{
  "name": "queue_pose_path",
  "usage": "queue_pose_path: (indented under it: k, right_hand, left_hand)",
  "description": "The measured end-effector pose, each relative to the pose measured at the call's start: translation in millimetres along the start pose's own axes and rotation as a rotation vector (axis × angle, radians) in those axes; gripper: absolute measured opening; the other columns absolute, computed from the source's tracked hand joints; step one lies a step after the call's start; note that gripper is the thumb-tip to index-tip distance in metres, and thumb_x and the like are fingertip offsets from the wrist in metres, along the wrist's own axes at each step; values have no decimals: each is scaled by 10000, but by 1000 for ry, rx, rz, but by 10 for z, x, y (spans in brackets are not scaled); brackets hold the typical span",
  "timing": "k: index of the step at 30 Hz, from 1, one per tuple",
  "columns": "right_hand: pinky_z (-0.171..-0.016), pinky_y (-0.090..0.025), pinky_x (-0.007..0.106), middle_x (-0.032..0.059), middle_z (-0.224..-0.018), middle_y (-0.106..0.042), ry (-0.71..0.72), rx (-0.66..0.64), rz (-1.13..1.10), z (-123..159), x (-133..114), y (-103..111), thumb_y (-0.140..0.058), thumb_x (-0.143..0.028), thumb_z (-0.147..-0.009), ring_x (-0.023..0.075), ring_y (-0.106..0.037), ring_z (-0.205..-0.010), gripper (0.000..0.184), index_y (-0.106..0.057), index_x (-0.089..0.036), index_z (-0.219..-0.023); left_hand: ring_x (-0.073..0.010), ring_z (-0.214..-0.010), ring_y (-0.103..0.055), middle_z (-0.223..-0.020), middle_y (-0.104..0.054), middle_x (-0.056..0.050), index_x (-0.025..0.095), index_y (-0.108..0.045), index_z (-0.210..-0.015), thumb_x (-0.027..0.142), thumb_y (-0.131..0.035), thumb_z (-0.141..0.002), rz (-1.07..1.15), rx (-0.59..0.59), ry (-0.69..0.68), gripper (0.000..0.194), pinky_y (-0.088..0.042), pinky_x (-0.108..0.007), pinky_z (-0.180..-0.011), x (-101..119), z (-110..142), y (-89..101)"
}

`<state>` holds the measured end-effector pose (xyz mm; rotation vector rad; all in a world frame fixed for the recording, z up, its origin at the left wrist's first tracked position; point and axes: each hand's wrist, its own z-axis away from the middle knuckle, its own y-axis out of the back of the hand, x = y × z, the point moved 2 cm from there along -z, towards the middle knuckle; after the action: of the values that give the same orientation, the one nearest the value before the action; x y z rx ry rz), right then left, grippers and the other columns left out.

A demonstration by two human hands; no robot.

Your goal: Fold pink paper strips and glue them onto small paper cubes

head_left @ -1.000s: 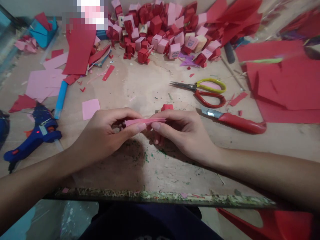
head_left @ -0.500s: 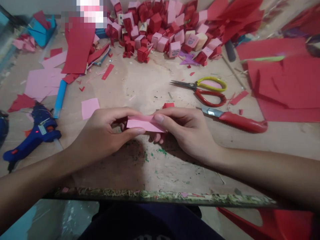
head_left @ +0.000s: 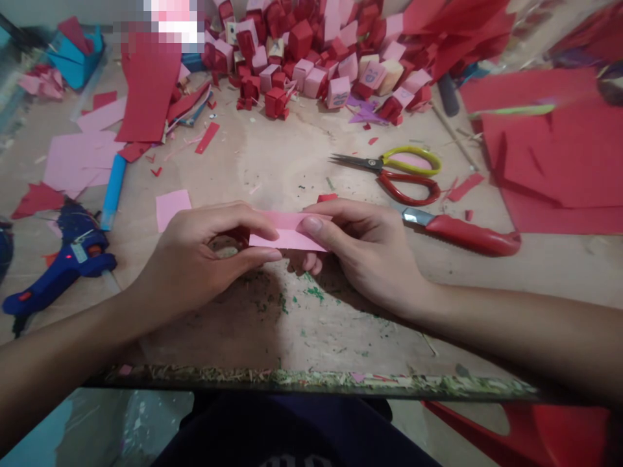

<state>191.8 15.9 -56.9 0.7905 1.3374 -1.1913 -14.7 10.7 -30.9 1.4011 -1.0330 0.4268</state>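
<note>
— Where is the creased pink paper (head_left: pixel 291 240)?
— Between the left hand (head_left: pixel 207 243) and the right hand (head_left: pixel 372 250), above the worktop (head_left: pixel 214 340); both hands are grasping it.
— And the red piece (head_left: pixel 326 197)?
— Just beyond the right hand; perhaps it is paper, mostly hidden.
</note>
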Motion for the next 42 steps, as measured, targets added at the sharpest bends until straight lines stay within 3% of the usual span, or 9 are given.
queue_pose_path:
  k: [7, 14, 21, 27, 31, 35, 39, 42]
  right_hand:
    - [-524, -543, 230, -13, -618, -701, -43, 2, -90, -15, -3, 5, -872, -317, -815, 118, -643, -539, 241, -778, -191, -999]
    - [-514, -508, 232, 12, -747, -736, -22, -131, 32, 3, -49, -5, -893, -325, -784, 126, -635, -618, 235, -807, -191, -957]
    - [-506, -505, 234, 30, -748, -751, 2, -136, 76, 14, -32, -5, -830, -298, -860, 126, -641, -600, 227, -813, -166, -1043]
    - [-514, -534, 229, 52, -774, -776, -6, -106, 94, 20, -36, -5, -809, -310, -884, 128, -681, -613, 241, -811, -150, -1064]
    - [-547, -565, 220, 40, -737, -778, -10, -102, 64, 17, -23, -10, -812, -261, -878, 131, -708, -627, 154, -819, -151, -986]
    - [-555, -586, 213, 42, -761, -795, -43, -84, 1, 16, -5, -18, -829, -233, -856, 135, -732, -643, 128, -819, -157, -960]
    - [-529, -580, 201, 52, -779, -804, -32, -75, 6, 23, 1, -19, -839, -246, -853, 127, -728, -614, 129, -821, -152, -939]
    - [-556, -595, 196, 41, -762, -804, -11, -89, 23, 23, -6, -20, -835, -234, -860, 126, -740, -633, 109, -823, -155, -934]
  left_hand:
    - [-178, -889, -754, -1024, -806, 11, 273, -783, -907, 321, -807, -876, 27, 44, 57, 62, -621, -273, -761, -20, -16, 3]
    - [-157, -804, -759, -903, -810, 32, 278, -782, -862, 331, -822, -859, 42, 121, 115, 67, -642, -270, -732, -26, -4, 19]
    - [-127, -698, -727, -787, -768, 44, 269, -736, -806, 369, -838, -847, 6, 139, 53, 149, -623, -262, -638, -12, 9, 21]
    - [-142, -777, -743, -857, -786, 62, 295, -747, -846, 361, -791, -892, 30, 105, 67, 92, -647, -291, -720, -2, 23, 31]
    - [-123, -798, -740, -871, -762, 70, 249, -686, -874, 313, -759, -912, 53, 120, 75, 104, -634, -270, -741, 3, 43, 24]
    - [-136, -857, -770, -927, -769, 58, 246, -571, -969, 235, -778, -879, 223, 168, 80, 225, -643, -263, -773, -43, 52, -12]
    - [-101, -813, -760, -902, -769, 59, 243, -616, -1092, 206, -775, -887, 305, 70, 30, 263, -617, -188, -745, -62, 22, -49]
    - [-96, -789, -751, -875, -791, 50, 236, -745, -999, 212, -769, -896, 215, -54, 44, 108, -589, -154, -712, -48, -6, -62]
